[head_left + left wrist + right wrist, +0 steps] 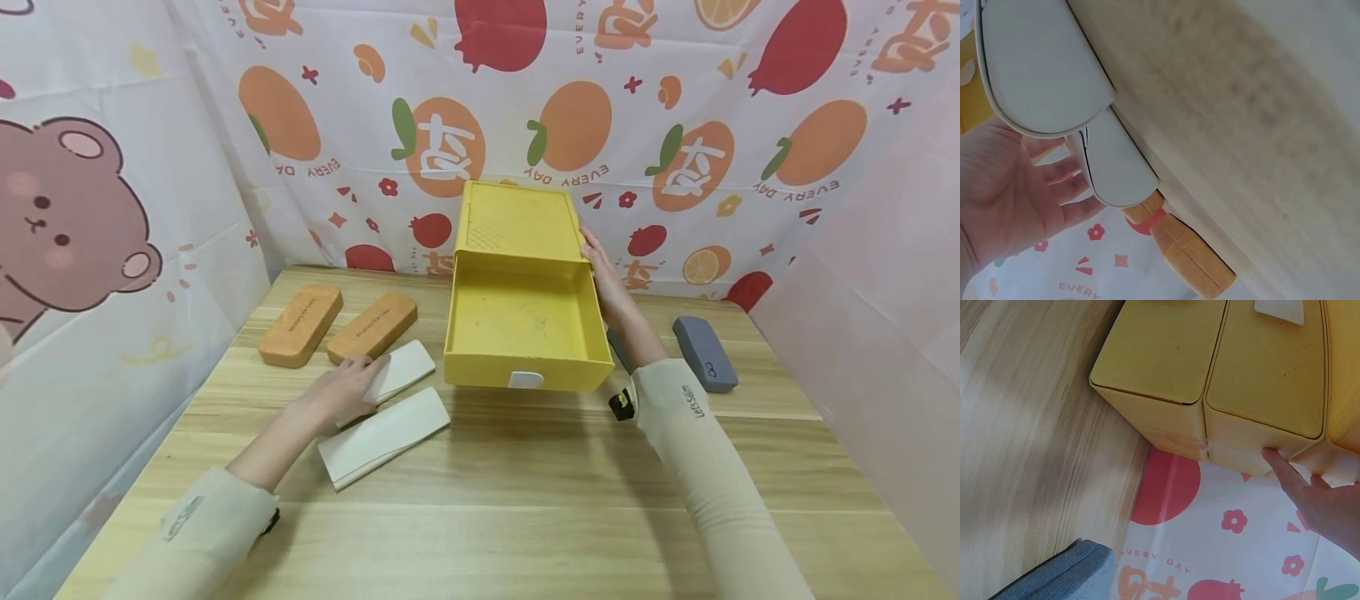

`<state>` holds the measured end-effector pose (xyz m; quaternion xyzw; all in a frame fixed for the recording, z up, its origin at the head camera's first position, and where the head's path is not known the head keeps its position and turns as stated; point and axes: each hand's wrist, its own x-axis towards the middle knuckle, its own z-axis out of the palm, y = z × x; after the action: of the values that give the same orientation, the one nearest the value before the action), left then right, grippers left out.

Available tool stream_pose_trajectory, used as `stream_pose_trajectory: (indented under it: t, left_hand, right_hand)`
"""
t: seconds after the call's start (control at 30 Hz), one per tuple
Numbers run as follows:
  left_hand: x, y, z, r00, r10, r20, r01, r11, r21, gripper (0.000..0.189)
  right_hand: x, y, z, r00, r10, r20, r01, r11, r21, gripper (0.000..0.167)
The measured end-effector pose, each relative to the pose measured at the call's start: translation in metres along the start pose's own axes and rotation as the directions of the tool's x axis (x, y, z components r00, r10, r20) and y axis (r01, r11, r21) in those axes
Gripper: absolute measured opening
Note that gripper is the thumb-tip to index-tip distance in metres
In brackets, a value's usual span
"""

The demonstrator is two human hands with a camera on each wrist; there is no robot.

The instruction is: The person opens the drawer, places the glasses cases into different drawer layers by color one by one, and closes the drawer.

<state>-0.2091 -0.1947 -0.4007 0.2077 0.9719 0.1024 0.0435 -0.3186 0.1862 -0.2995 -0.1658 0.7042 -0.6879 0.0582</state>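
A yellow drawer cabinet [517,218] stands at the back, its top drawer [480,372] pulled out and the drawer's inner floor showing. My right hand [611,283] touches the cabinet's right side with fingers extended. Lower yellow drawer fronts [1266,375] appear in the right wrist view. On the left, two white flap cases lie side by side, a farther one [406,365] and a nearer one [386,437]. My left hand [341,396] lies over the left end of the farther case. In the left wrist view, its fingers [1066,169] reach out loosely beside that case, uncurled.
Two orange cases [302,325] with printed lettering lie at the back left, behind the white ones. A grey glasses case [705,354] lies on the right of the wooden table [525,533]. Another dark case [618,348] is partly hidden by the right forearm. Printed cloth [337,225] hangs behind.
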Motion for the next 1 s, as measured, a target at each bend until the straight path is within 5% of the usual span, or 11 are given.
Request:
stream_pose_trajectory:
  t: [0.73, 1.0]
  left_hand:
    - [0.009, -0.002, -0.001, 0.999, -0.015, 0.028, 0.016, 1.0, -0.009, 0.077]
    - [0.011, -0.001, -0.008, 0.997, -0.065, 0.036, 0.066, 0.998, -0.022, 0.078]
  right_hand:
    - [-0.001, -0.002, 0.001, 1.0, 0.011, -0.001, -0.011, 1.0, -0.014, 0.052]
    - [0.0, 0.0, -0.001, 1.0, 0.01, 0.004, -0.009, 1.0, -0.017, 0.053]
